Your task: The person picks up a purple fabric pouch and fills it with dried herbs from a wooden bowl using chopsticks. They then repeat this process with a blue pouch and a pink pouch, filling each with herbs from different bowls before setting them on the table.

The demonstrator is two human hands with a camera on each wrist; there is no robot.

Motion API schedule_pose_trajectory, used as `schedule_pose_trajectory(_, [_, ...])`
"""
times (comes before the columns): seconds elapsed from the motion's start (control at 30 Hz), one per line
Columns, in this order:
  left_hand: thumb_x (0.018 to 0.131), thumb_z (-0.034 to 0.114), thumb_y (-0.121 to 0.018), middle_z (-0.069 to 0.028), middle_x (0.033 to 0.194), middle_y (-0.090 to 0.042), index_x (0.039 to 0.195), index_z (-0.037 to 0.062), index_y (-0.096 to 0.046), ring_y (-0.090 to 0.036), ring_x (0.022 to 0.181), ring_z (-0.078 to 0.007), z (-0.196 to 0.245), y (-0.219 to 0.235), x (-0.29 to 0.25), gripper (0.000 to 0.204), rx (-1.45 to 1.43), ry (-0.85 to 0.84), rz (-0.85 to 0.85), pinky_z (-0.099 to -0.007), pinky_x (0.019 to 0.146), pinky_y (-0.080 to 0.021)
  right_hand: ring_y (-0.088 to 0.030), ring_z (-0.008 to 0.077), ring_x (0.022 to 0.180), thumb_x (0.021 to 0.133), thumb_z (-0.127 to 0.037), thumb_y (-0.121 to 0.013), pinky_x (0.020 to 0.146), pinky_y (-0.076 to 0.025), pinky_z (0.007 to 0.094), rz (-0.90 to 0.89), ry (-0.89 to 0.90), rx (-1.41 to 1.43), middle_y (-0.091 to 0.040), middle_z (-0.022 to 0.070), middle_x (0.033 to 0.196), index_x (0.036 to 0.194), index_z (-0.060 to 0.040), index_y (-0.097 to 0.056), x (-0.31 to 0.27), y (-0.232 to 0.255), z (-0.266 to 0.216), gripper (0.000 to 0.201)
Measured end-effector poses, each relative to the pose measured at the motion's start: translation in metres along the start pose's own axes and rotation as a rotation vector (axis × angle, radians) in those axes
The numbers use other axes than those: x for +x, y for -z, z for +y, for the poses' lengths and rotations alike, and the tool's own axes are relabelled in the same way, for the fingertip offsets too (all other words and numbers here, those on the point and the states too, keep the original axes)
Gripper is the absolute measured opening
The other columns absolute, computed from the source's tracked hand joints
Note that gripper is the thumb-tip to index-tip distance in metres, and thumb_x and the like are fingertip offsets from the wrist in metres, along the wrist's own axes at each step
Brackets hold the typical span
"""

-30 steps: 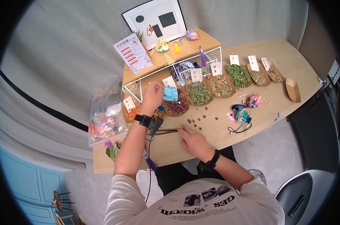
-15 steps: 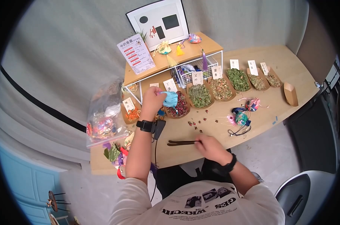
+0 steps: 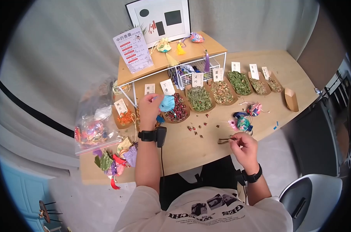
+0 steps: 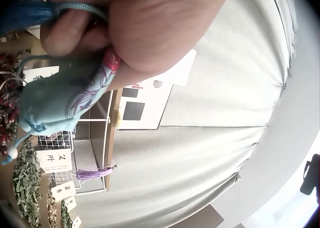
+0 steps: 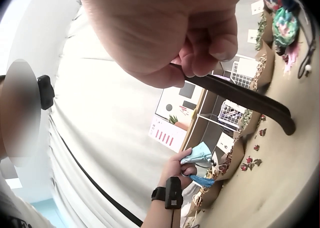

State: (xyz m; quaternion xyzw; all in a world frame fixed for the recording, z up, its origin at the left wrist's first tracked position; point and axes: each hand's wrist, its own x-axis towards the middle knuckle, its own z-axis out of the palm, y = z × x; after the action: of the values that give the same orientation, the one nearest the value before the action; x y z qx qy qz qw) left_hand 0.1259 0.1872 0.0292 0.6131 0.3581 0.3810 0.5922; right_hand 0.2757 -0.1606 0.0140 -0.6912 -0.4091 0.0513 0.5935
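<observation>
My left hand (image 3: 149, 110) pinches a light blue drawstring pouch (image 3: 167, 103) above the tray of dried red rosebuds (image 3: 180, 107). In the left wrist view the pouch (image 4: 55, 100) shows a purple swirl print, a pink edge and a cord with a white bead. A blue tassel (image 5: 202, 181) hangs by that hand in the right wrist view. Over the table's front right part, my right hand (image 3: 245, 150) holds dark brown tongs (image 5: 240, 95) by one end, their curved tips pointing away from the fingers. Several loose rosebuds (image 3: 194, 128) lie on the table.
Paper trays of herbs (image 3: 199, 98) with label cards line the table's back. Behind them stands a wooden shelf (image 3: 206, 42) with a wire basket (image 3: 183, 81). Finished sachets (image 3: 243, 121) lie at right, more pouches (image 3: 115, 162) at front left beside a plastic bag (image 3: 98, 127).
My right hand has moved right and slightly toward the front edge with the tongs, and turned. The left hand stays near the rosebud tray with the pouch, which has dropped a little lower.
</observation>
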Motion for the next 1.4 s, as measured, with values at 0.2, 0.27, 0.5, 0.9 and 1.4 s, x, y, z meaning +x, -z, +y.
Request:
schedule_pose_trajectory(0.2, [0.092, 0.010, -0.074, 0.0010, 0.076, -0.066, 0.097, 0.0014, -0.072, -0.060, 0.058, -0.0057, -0.020, 0.002, 0.000, 0.009, -0.263, 0.069, -0.046, -0.0202, 0.046, -0.042, -0.055, 0.0163, 0.056, 0.081, -0.001, -0.076, 0.053, -0.044, 0.0285, -0.113, 0.138, -0.206, -0.059, 0.0058, 0.073, 0.090, -0.0011, -0.069, 0.018, -0.016, -0.011, 0.011])
schedule_pose_trajectory(0.27, [0.092, 0.013, -0.075, 0.0026, 0.074, -0.064, 0.097, 0.0020, -0.072, -0.056, 0.057, -0.0041, -0.024, 0.004, 0.000, 0.012, -0.280, 0.059, -0.064, -0.0197, 0.046, -0.040, -0.057, 0.0178, 0.058, 0.081, -0.002, -0.076, 0.054, -0.046, 0.0290, -0.145, 0.150, -0.255, -0.061, 0.0070, 0.075, 0.091, -0.0007, -0.070, 0.021, -0.022, -0.011, 0.012])
schedule_pose_trajectory(0.5, [0.092, 0.013, -0.074, 0.0038, 0.074, -0.061, 0.099, 0.0016, -0.072, -0.053, 0.057, -0.0029, -0.033, 0.001, -0.007, 0.013, -0.290, -0.012, -0.022, -0.0190, 0.047, -0.041, -0.072, 0.0180, 0.080, 0.081, -0.004, -0.081, 0.074, -0.058, 0.0276, -0.216, -0.222, -0.240, -0.066, 0.0101, 0.088, 0.099, 0.0021, -0.073, 0.014, -0.026, 0.004, 0.020])
schedule_pose_trajectory(0.9, [0.088, 0.001, -0.065, -0.0017, 0.083, -0.065, 0.108, -0.0011, -0.068, -0.056, 0.059, -0.0059, -0.040, 0.009, -0.007, 0.021, -0.487, 0.006, -0.062, -0.0218, 0.049, -0.044, -0.073, 0.0185, 0.090, 0.085, 0.012, -0.076, 0.083, -0.060, 0.0280, -0.108, -0.299, 0.336, -0.065, 0.0105, 0.103, 0.103, 0.0086, -0.068, -0.007, -0.061, 0.040, 0.020])
schedule_pose_trajectory(1.4, [0.091, 0.008, -0.070, -0.0013, 0.083, -0.068, 0.106, 0.0015, -0.070, -0.059, 0.061, -0.0040, -0.032, 0.004, -0.012, 0.016, -0.422, -0.021, 0.075, -0.0196, 0.047, -0.042, -0.069, 0.0159, 0.078, 0.082, -0.002, -0.084, 0.073, -0.056, 0.0269, -0.114, -0.213, 0.063, -0.072, 0.0108, 0.089, 0.094, 0.0050, -0.075, -0.001, -0.070, 0.034, 0.017])
